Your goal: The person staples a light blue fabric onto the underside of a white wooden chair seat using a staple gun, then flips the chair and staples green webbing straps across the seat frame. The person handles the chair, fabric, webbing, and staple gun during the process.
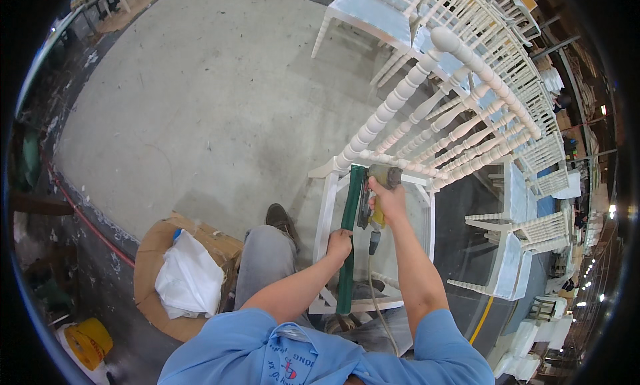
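A white chair frame (383, 112) with turned spindles and an open seat stands in front of me. Lengthwise over the seat opening runs a green webbing strap (345, 285), its far end at the rail below the backrest. My left hand (339, 245) is closed on this strap about halfway along. In my right hand (391, 202) is a yellow and black staple gun (378, 216), fingers wrapped round its grip. The tool lies beside the strap near the back rail; whether its nose touches the strap I cannot tell. An air hose (371, 275) hangs from the handle.
On my left, a round-edged piece of cardboard (152, 298) and a box bear a white plastic bag (189, 276). A yellow bucket (90, 342) is at lower left. Rows of white chairs (380, 15) stand ahead and to the right. A red hose (90, 218) crosses the floor at far left.
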The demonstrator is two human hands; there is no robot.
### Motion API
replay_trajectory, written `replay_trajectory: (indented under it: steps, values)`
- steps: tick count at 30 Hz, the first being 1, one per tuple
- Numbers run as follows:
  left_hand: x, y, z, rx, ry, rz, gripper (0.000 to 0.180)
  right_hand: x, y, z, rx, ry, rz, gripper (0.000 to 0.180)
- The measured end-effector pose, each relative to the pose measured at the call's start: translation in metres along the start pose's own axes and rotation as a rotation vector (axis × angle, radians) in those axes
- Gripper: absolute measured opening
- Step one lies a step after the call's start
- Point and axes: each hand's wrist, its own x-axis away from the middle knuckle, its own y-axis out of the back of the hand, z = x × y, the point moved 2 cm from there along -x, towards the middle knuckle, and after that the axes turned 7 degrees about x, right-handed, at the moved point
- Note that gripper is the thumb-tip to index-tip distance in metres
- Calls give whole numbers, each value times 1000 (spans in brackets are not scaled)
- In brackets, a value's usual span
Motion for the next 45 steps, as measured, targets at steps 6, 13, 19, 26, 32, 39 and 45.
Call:
replay_trajectory:
  steps: [6, 13, 19, 26, 32, 39, 45]
  values:
    - [-3, 0, 7, 20, -21, 3, 35, -8, -11, -9, 57, 4, -9, 29]
    - [9, 2, -3, 30, -36, 21, 35, 31, 13, 7, -27, 35, -64, 27]
    - [31, -3, -21, -71, -39, 46, 34, 178, 161, 44, -9, 20, -193, 32]
    - [59, 0, -40, 320, -198, 271, 36, 425, 315, 20, 201, -292, -567, 41]
    - [112, 8, -15, 349, -11, 316, 40, 565, 362, -121, -164, -437, -680, 45]
    - [194, 44, 89, 258, 488, 436, 33, 613, 323, -310, -650, -626, -577, 43]
    - [208, 48, 93, 42, 598, 332, 45, 621, 301, -371, -731, -602, -585, 40]
